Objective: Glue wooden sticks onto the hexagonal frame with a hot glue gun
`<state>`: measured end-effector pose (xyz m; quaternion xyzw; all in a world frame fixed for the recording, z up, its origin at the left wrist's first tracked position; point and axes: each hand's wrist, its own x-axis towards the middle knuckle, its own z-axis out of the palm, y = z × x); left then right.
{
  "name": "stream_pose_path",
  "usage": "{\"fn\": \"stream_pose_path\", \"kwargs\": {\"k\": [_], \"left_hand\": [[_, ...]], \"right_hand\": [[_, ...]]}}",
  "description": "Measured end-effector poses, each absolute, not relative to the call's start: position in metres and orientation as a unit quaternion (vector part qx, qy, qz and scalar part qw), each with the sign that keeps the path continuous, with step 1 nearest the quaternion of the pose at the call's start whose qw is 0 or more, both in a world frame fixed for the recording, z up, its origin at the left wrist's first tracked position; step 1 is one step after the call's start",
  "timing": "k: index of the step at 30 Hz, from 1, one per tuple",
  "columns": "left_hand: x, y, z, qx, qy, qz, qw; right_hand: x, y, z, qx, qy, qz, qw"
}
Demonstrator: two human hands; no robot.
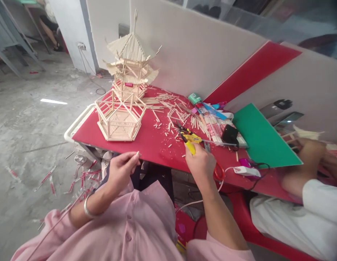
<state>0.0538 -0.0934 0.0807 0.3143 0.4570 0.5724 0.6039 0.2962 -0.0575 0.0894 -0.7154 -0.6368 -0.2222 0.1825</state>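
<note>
My left hand [121, 169] hovers at the table's front edge with thumb and fingers pinched together. A tiny pale bit, seemingly a short piece of wooden stick [138, 154], shows at its fingertips. My right hand [201, 162] is closed around the yellow handle of cutting pliers [190, 148], whose dark jaws point away over the table. Behind my left hand stands a six-sided open frame of pale sticks [120, 127] with a slatted floor. Farther back rises a tiered stick pagoda [131, 54] with pointed roofs.
Loose sticks [163, 101] and scraps litter the red table [154, 148]. At right are a green spray can [194, 98], bagged stick bundles, a black box [229, 134], a green board [263, 136] and a white power strip [247, 171]. A co-worker's arms [301, 174] work beyond the board.
</note>
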Motion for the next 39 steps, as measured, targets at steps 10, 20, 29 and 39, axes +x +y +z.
{"fn": "stream_pose_path", "kwargs": {"k": [10, 20, 29, 39], "left_hand": [[0.056, -0.083, 0.082, 0.270, 0.416, 0.552, 0.670], [0.057, -0.084, 0.080, 0.273, 0.419, 0.545, 0.673], [0.035, -0.101, 0.097, 0.229, 0.401, 0.516, 0.721], [0.033, -0.075, 0.072, 0.205, 0.436, 0.520, 0.705]], "right_hand": [[0.227, -0.094, 0.090, -0.553, -0.797, -0.112, 0.217], [0.235, -0.081, 0.080, -0.540, -0.794, -0.202, 0.195], [0.279, -0.048, 0.087, -0.704, -0.668, -0.195, 0.142], [0.255, -0.003, 0.072, -0.714, -0.699, -0.043, -0.005]]}}
